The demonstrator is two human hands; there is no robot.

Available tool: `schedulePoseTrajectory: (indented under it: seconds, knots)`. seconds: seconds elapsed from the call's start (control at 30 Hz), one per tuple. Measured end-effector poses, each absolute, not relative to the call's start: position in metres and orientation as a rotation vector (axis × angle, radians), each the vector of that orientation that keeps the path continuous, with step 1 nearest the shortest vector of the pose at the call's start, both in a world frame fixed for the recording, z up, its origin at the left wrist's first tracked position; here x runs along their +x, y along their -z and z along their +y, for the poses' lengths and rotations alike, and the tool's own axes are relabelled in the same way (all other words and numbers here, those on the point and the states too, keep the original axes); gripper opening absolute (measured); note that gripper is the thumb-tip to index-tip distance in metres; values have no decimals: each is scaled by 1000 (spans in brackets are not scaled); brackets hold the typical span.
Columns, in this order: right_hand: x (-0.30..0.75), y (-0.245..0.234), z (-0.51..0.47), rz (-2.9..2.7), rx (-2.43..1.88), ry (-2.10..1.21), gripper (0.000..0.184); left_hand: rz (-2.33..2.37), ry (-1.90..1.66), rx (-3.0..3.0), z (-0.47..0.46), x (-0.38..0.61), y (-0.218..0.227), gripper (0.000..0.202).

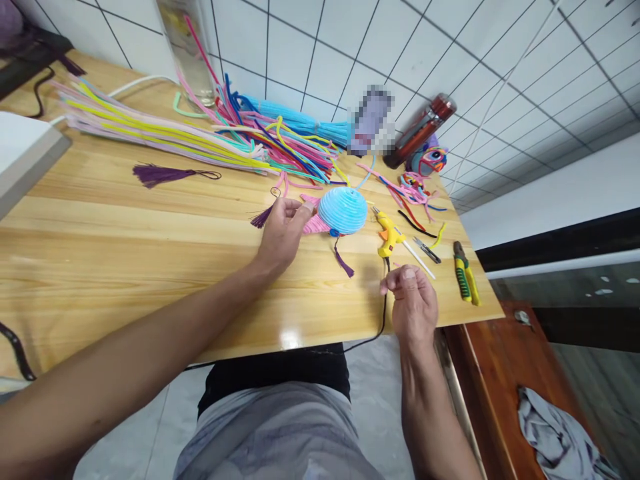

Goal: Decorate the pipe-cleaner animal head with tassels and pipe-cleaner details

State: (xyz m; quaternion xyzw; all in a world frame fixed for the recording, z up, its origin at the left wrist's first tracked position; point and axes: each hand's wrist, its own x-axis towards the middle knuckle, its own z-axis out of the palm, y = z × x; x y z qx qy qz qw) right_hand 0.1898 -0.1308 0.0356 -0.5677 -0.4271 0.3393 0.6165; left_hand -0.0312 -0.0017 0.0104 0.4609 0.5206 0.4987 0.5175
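A round light-blue craft piece (343,211), coiled from pipe cleaners, sits over the table with pink pipe-cleaner flaps (316,225) on its left side. My left hand (283,230) pinches the upper pink flap between thumb and fingers. From a dark-blue bit under the dome hangs a small purple tassel (344,263). Another purple tassel (262,217) lies beside my left fingers. My right hand (413,300) is raised over the front of the table, apart from the craft piece, its thumb and fingers closed together; whatever is between them is too small to make out.
A yellow glue gun (389,233) lies ahead of my right hand, its cord running off the front edge. Nearby are a dark cutter (427,250) and green-yellow pliers (465,275). Behind lie pipe-cleaner bundles (170,137), a glass vase (193,60) and a red thermos (420,130).
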Motion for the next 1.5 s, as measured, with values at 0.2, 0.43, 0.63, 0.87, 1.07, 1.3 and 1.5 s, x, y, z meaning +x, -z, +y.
schedulePoseTrajectory:
  seconds: [0.2, 0.43, 0.63, 0.87, 1.07, 1.3, 1.5]
  knots:
    - [192, -39, -146, -868, -1195, -994, 36, 1291, -1378, 1180, -2, -34, -14, 20]
    - [173, -52, -158, -755, -1063, -1275, 36, 1183, -1388, 1588, -25, -38, -41, 10]
    - [161, -62, -172, -815, -1028, -1317, 38, 750, -990, 1883, -73, -19, -77, 5]
    - [156, -61, -174, -833, -1020, -1325, 42, 650, -937, 1970, -82, -13, -74, 4]
    - [158, -56, -171, -798, -989, -1374, 42, 615, -915, 1931, -75, -17, -65, 11]
    - [161, -50, -168, -794, -1022, -1417, 46, 753, -924, 1814, -71, -18, -64, 17]
    - [177, -45, -161, -864, -1121, -1269, 44, 1028, -1249, 1651, -45, -37, -69, 36]
